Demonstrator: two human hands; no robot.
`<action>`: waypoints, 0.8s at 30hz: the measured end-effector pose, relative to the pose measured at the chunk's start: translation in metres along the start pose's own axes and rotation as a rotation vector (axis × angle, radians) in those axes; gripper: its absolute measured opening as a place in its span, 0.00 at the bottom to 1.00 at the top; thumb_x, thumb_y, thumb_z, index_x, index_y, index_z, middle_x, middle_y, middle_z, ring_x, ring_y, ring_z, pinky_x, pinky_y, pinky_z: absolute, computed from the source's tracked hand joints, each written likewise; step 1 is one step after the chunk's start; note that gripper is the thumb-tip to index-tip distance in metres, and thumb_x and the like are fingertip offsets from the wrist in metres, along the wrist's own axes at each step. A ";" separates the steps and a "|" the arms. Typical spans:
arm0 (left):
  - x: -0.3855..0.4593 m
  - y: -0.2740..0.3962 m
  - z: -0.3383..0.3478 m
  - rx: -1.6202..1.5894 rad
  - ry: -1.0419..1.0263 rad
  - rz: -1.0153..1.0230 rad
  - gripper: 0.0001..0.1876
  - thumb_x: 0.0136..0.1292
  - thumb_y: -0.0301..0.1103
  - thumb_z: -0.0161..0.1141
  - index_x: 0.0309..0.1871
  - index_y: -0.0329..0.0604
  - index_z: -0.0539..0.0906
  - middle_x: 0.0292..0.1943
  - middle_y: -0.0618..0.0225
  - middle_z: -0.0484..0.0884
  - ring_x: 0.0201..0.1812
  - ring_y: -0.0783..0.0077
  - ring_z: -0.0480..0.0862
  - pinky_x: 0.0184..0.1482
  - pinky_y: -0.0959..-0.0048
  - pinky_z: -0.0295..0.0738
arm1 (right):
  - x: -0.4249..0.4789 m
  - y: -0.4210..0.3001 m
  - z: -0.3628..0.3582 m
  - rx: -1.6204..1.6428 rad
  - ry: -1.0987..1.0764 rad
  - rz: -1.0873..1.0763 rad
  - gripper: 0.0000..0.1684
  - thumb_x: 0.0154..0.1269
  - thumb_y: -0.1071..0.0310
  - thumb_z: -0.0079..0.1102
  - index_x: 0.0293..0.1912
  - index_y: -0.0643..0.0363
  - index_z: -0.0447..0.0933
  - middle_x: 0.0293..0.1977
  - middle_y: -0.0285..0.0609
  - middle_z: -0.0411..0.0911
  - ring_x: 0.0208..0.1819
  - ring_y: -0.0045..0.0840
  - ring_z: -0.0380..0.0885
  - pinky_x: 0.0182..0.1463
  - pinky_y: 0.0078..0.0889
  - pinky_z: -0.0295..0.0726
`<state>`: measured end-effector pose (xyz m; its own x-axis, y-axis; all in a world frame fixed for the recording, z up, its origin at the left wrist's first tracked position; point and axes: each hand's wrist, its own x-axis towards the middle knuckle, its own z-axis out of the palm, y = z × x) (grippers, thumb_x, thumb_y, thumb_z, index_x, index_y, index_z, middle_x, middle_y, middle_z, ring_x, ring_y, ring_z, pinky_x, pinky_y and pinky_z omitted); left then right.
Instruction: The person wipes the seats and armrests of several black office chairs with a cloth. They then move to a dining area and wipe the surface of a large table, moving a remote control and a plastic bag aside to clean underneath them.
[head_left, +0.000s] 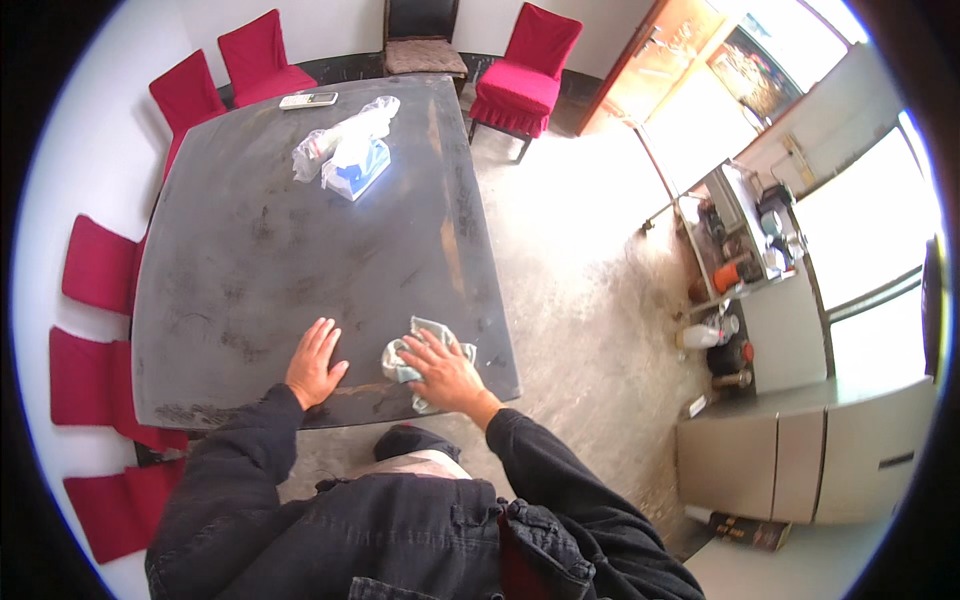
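Observation:
My right hand (442, 373) presses a crumpled, pale grey-green cloth (433, 331) onto the near right corner of a dark grey tabletop (315, 262). Folds of the cloth stick out around the fingers and below the palm. To its left, my left hand (315, 365) rests flat on the table near the front edge, thumb spread, with nothing in it. Dark smudges mark the table's surface, and brownish worn streaks run along its right side and near edge.
Toward the table's far end lie a blue-and-white box (360, 174) with a clear plastic bag (341, 139) and a white remote control (308, 100). Red-covered chairs (101, 264) line the left side. A cluttered metal rack (724, 232) and a refrigerator (799, 461) stand at right.

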<state>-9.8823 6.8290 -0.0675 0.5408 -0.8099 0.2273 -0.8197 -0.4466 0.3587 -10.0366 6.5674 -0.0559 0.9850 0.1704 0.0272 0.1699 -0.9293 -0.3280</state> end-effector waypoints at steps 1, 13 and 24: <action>0.003 0.002 -0.001 0.000 -0.007 -0.005 0.32 0.58 0.36 0.62 0.65 0.32 0.69 0.69 0.48 0.65 0.72 0.45 0.61 0.73 0.55 0.56 | 0.001 0.008 -0.002 -0.012 0.006 -0.036 0.37 0.64 0.49 0.57 0.70 0.46 0.63 0.73 0.38 0.58 0.77 0.36 0.49 0.73 0.53 0.55; 0.010 0.015 -0.007 0.113 -0.158 -0.124 0.36 0.52 0.36 0.65 0.65 0.33 0.69 0.71 0.51 0.63 0.74 0.51 0.59 0.74 0.55 0.56 | 0.021 0.089 -0.026 0.058 -0.207 -0.395 0.38 0.65 0.48 0.58 0.71 0.45 0.61 0.74 0.36 0.54 0.77 0.36 0.47 0.75 0.59 0.47; 0.029 0.051 0.025 0.305 -0.089 -0.424 0.28 0.55 0.33 0.62 0.59 0.31 0.72 0.66 0.49 0.66 0.72 0.48 0.61 0.72 0.53 0.59 | 0.071 0.168 -0.054 0.097 -0.257 -0.756 0.37 0.63 0.48 0.61 0.69 0.46 0.65 0.72 0.35 0.57 0.76 0.34 0.49 0.77 0.56 0.45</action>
<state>-9.9129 6.7733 -0.0656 0.8294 -0.5575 0.0365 -0.5575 -0.8215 0.1196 -9.9368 6.4058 -0.0577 0.5644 0.8233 0.0603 0.7730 -0.5014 -0.3887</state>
